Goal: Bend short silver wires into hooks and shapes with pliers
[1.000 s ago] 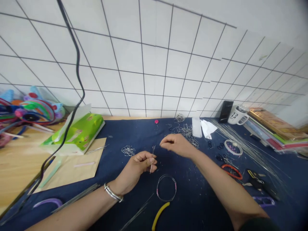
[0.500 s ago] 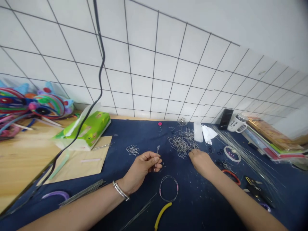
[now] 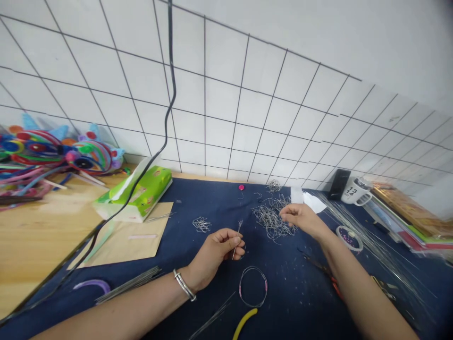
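My left hand (image 3: 220, 249) pinches a few short thin wires (image 3: 239, 226) between thumb and fingers, with their bent ends sticking up. My right hand (image 3: 301, 218) hovers over the right edge of a tangled pile of small bent wires (image 3: 271, 221), thumb and fingertips together. Whether a wire is between them is too small to see. A smaller heap of bent wires (image 3: 201, 225) lies left of the pile. Below my left hand rests a wire ring (image 3: 253, 286) with pink bits on it, close to a yellow handle (image 3: 244, 323).
Long straight wires (image 3: 375, 245) spread at the right beside a mug (image 3: 356, 191) and stacked books (image 3: 414, 212). At the left are a green tissue pack (image 3: 141, 193), brown paper (image 3: 163, 236) and a purple curved handle (image 3: 94, 284). A black cable (image 3: 170, 94) hangs in front.
My right hand has gone from beside my left hand to the wire pile on the right, and has lifted slightly there. The left hand keeps its pinch. The view has shifted left.
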Demonstrator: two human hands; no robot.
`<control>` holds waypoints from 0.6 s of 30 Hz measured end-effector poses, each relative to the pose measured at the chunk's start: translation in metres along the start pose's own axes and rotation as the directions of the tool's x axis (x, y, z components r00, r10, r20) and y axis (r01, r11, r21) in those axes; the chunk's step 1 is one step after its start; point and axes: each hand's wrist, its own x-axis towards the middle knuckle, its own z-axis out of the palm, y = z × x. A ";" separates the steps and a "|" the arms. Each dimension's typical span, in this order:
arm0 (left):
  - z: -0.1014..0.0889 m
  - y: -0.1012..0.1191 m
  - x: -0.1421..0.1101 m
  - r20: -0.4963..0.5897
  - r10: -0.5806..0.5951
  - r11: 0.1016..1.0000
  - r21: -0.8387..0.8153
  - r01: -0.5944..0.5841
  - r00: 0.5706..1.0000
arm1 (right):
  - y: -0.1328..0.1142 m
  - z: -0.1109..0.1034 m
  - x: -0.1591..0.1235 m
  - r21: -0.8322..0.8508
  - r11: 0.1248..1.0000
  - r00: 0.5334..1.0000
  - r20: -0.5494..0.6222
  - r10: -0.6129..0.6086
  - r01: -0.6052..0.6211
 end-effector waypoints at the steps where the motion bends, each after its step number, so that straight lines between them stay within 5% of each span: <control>1: 0.000 0.000 0.000 0.001 0.001 1.000 0.000 -0.001 1.000 | 0.000 0.002 0.001 0.040 0.999 1.000 -0.009 0.009 -0.009; 9: -0.002 -0.002 0.001 0.012 0.006 1.000 0.002 -0.006 1.000 | 0.020 -0.010 0.004 0.131 0.987 0.993 -0.054 0.105 -0.097; 18: -0.001 -0.002 0.002 0.014 -0.014 1.000 0.016 0.013 1.000 | 0.075 -0.033 -0.008 -0.061 0.965 0.967 -0.036 0.253 -0.255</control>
